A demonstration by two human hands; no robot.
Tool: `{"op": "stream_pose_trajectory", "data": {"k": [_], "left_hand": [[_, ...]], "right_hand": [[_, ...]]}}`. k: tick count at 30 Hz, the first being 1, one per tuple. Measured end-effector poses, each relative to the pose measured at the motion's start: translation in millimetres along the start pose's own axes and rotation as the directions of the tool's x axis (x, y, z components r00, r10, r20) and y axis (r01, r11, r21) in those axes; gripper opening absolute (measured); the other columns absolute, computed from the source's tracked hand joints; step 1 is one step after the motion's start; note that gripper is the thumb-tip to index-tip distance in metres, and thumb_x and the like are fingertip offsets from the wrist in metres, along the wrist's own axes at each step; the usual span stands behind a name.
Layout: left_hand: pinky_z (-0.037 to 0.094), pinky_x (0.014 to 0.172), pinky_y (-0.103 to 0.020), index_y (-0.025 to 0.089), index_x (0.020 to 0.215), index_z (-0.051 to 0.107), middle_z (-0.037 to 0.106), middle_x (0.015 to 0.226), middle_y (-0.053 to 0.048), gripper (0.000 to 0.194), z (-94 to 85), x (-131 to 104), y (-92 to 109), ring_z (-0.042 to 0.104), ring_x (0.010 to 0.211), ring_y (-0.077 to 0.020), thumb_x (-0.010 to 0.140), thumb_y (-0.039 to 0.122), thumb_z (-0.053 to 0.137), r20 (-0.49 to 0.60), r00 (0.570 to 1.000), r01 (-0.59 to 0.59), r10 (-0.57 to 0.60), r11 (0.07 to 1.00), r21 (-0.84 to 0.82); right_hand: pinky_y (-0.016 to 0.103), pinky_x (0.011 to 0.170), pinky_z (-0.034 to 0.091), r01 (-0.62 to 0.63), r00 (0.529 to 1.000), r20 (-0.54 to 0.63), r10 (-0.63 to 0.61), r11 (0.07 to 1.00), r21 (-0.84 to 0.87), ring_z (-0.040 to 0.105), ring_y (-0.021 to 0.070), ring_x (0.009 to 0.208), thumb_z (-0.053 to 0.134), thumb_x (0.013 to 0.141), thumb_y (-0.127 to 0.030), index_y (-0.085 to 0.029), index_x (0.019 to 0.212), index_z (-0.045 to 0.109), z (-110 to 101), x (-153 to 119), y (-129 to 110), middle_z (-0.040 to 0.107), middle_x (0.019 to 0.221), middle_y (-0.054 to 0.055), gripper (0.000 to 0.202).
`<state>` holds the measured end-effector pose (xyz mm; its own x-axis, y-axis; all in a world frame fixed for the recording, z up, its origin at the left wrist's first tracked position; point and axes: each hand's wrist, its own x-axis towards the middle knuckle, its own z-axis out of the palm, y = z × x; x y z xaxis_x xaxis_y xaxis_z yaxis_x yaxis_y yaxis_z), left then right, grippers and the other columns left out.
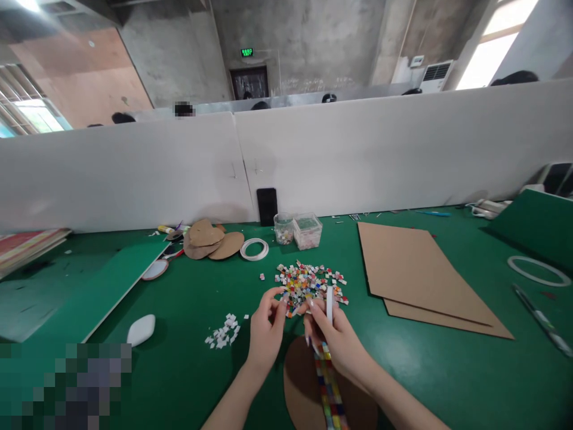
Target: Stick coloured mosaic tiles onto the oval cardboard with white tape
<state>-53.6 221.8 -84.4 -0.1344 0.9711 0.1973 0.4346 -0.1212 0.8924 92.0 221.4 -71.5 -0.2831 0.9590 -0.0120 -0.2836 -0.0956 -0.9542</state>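
My left hand [267, 325] is at the near left edge of a pile of small colourful mosaic tiles [307, 282]. Its thumb and forefinger are pinched together; whatever lies between them is too small to make out. My right hand [333, 337] grips a strip covered in rows of coloured tiles [330, 391], which runs down toward me over a round brown board [299, 382]. A narrow white band [330, 303] stands up between the fingers of that hand. Left of my left hand lies a small heap of white paper bits [224, 331].
Clear plastic boxes [307, 232], a white ring [254, 249] and brown discs [227, 245] lie beyond the pile. Brown boards [416, 269] lie at right, a pen [541, 319] farther right. A white rounded case [141, 330] sits left. A white partition [358, 149] closes the back.
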Motion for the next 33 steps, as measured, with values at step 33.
{"op": "stream_pose_trajectory", "data": {"k": [33], "left_hand": [[0.046,0.073,-0.029,0.019,0.089,0.056,0.051,0.089,-0.005,0.013,0.6,-21.2,26.8,0.051,0.084,-0.0166,0.086,0.015,0.044,-0.028,0.833,-0.52,0.552,0.8,0.299]], "right_hand": [[0.021,0.038,0.014,-0.15,0.988,0.029,0.15,0.989,0.001,0.021,0.0047,0.039,0.055,0.075,-0.056,-0.019,0.06,0.039,4.8,-1.6,-2.0,0.03,0.044,-0.01,0.043]]}}
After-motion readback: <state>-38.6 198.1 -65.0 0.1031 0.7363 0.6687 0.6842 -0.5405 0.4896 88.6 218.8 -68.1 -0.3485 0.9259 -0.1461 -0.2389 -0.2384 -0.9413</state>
